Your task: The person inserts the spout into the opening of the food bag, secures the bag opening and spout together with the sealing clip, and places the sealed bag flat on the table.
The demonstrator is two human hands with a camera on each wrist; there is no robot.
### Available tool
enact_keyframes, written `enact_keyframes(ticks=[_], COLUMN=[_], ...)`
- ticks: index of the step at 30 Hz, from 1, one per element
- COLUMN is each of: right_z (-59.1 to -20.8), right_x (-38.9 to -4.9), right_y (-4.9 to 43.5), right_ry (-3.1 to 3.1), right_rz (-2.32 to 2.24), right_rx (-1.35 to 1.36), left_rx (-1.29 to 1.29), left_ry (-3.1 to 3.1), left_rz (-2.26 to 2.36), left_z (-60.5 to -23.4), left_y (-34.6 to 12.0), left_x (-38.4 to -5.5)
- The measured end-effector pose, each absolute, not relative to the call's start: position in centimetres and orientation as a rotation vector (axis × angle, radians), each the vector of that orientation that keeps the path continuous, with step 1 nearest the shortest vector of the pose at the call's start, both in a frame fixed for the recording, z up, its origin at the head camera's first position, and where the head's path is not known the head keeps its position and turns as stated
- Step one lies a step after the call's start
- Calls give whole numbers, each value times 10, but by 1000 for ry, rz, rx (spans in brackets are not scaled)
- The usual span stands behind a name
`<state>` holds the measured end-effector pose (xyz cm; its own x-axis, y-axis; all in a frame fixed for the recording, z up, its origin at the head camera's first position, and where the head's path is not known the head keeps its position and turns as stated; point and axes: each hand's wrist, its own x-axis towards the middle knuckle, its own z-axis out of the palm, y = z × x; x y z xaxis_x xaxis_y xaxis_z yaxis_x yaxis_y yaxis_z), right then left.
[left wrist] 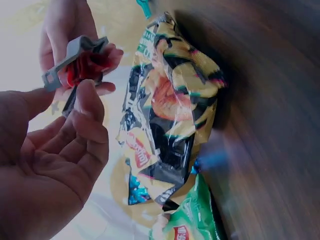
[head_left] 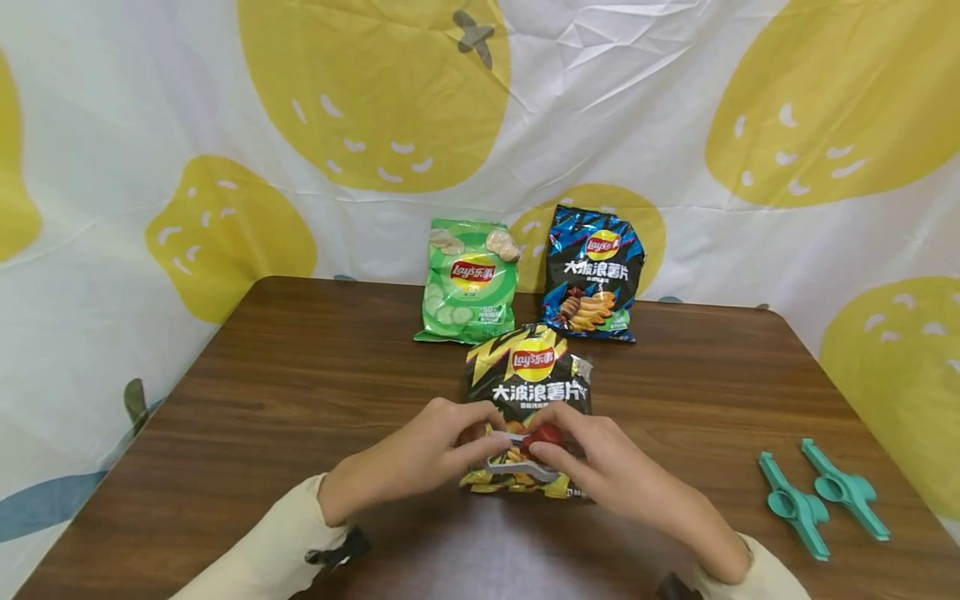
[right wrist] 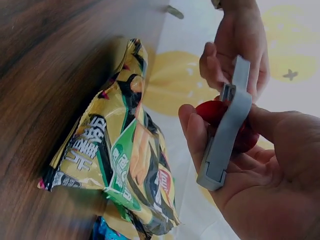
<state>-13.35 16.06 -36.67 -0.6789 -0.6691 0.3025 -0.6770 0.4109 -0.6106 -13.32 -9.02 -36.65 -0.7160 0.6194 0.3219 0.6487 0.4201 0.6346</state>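
Between both hands is a grey bag clip with a red cap (head_left: 545, 437), its two grey arms spread apart. My right hand (head_left: 618, 467) holds it at the red part, fingers and thumb curled around, as the right wrist view shows. From the other side my left hand (head_left: 420, 446) pinches the ends of the grey arms (left wrist: 75, 55) with thumb and fingers. Just behind the hands is a black-and-yellow Lay's chip bag (head_left: 532, 375). The clip appears apart from the bag, held in front of its lower part.
At the back of the wooden table (head_left: 337, 358) stand a green chip bag (head_left: 471, 283) and a blue-and-black chip bag (head_left: 592, 275). Two teal bag clips (head_left: 797, 506) lie at the right. A lemon-print cloth (head_left: 630, 125) hangs behind the table.
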Motion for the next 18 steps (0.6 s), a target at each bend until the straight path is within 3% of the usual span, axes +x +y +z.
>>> enact_keyframes(ticks=[18], right_z=[-353], right_x=[-130], right_y=[167], right_ry=[-2515], right_rz=[956], right_rx=[1207], left_rx=[-1235], left_ry=[-2634], left_rz=[-1082], left_z=[-373], left_y=[-88], left_x=[-132])
